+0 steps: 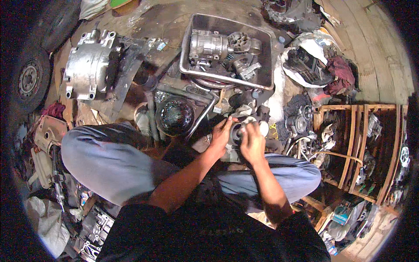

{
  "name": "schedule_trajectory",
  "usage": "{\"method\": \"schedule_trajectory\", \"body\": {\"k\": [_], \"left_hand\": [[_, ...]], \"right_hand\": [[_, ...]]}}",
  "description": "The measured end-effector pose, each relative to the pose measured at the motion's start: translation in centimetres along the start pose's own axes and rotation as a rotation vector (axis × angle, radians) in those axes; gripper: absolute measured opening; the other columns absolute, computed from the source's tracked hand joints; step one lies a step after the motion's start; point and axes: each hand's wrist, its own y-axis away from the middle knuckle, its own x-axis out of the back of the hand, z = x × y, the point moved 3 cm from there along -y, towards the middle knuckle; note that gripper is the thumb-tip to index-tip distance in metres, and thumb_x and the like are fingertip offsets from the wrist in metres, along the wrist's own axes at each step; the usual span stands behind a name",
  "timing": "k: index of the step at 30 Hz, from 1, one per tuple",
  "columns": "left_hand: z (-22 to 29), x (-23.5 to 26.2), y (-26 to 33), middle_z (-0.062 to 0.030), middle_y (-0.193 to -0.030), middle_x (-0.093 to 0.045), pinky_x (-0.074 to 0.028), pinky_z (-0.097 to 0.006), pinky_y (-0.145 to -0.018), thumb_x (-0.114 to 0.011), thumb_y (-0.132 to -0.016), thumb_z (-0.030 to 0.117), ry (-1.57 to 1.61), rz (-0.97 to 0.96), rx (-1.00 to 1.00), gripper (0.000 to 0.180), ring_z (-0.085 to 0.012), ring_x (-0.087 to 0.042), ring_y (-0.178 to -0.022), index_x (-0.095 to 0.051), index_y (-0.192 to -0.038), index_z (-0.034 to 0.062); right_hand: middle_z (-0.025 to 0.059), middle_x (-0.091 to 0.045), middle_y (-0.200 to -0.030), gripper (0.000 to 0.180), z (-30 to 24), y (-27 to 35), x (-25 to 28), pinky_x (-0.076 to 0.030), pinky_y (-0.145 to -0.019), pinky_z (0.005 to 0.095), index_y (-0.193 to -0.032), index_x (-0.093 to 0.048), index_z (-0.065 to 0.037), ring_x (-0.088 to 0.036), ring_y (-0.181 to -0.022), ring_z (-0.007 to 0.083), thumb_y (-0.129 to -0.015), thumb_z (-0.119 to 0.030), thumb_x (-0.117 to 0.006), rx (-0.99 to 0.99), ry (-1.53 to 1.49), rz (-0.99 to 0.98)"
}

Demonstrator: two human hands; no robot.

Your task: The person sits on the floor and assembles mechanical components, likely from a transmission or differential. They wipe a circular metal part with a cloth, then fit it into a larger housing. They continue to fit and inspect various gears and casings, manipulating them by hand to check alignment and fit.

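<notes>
Left hand (221, 136) lies against the left side of a round, silver-grey metal part with a dark centre (236, 134), set between both hands. Right hand (252, 142) bunches its fingers at the part's right edge; overlap leaves me unable to tell whether either is clamped. Uneven pressure could tip it rightward, against the pale, disc-like piece (264, 128) beside those fingers.

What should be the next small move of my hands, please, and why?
Perhaps lift the right hand slightly, to check the round metal part: the right hand seems to cover some of its right side, while the left hand, at its left side, looks well placed to steady it.
</notes>
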Motion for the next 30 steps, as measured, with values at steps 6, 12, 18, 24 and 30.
{"method": "schedule_trajectory", "body": {"k": [6,12,18,24,30], "left_hand": [[0.3,-1.8,0.3,-0.0033,-0.093,-0.068,-0.055,-0.030,-0.069,-0.048,-0.102,0.040,0.126,-0.075,0.095,0.036,-0.0140,-0.066,-0.079,-0.070,-0.101,0.0116],[2.5,-0.2,-0.3,-0.0041,-0.113,-0.068,-0.047,-0.032,-0.095,-0.043,-0.104,0.040,0.063,-0.064,-0.119,0.042,-0.0154,-0.063,-0.105,-0.068,-0.114,0.0083],[8.2,4.2,3.3,-0.0120,-0.144,-0.048,-0.030,-0.037,-0.115,-0.039,-0.104,0.047,-0.411,-0.037,-0.671,0.058,-0.0272,-0.044,-0.134,-0.041,-0.143,0.0047],[14.8,8.4,9.6,-0.0207,-0.144,-0.049,-0.033,-0.038,-0.112,-0.049,-0.101,0.046,-0.728,0.147,-0.638,0.061,-0.0304,-0.048,-0.133,-0.042,-0.146,0.0049],[20.5,23.6,19.8,-0.0226,-0.109,-0.069,-0.051,-0.042,-0.090,-0.060,-0.090,0.022,-1.120,0.586,-0.299,0.035,-0.0303,-0.067,-0.105,-0.066,-0.120,0.0052]], "right_hand": [[0.0336,-0.059,-0.117,0.051,13.1,-0.6,8.8,-0.042,-0.099,0.0476,-0.127,-0.057,0.006,-0.057,-0.110,0.0446,-0.091,-0.029,-0.064,-0.797,0.179,0.638],[0.0246,-0.035,-0.149,0.086,2.7,-1.9,2.7,-0.027,-0.116,0.0449,-0.149,-0.032,-0.004,-0.033,-0.138,0.0405,-0.079,-0.023,-0.076,-0.056,-0.330,0.043],[0.0191,-0.046,-0.142,0.089,-7.3,-6.0,-3.5,-0.034,-0.113,0.0436,-0.145,-0.040,-0.006,-0.043,-0.133,0.0339,-0.068,-0.010,-0.083,0.063,-0.643,-0.304],[0.0156,-0.056,-0.133,0.051,-11.1,-9.9,-7.8,-0.034,-0.109,0.0392,-0.131,-0.057,-0.002,-0.049,-0.126,0.0258,-0.087,-0.025,-0.068,0.048,-0.820,-0.499],[0.0102,-0.063,-0.114,0.048,-15.0,-11.6,-13.5,-0.043,-0.094,0.0336,-0.123,-0.061,-0.001,-0.058,-0.105,0.0203,-0.095,-0.039,-0.054,-0.051,-0.976,-0.570]]}}
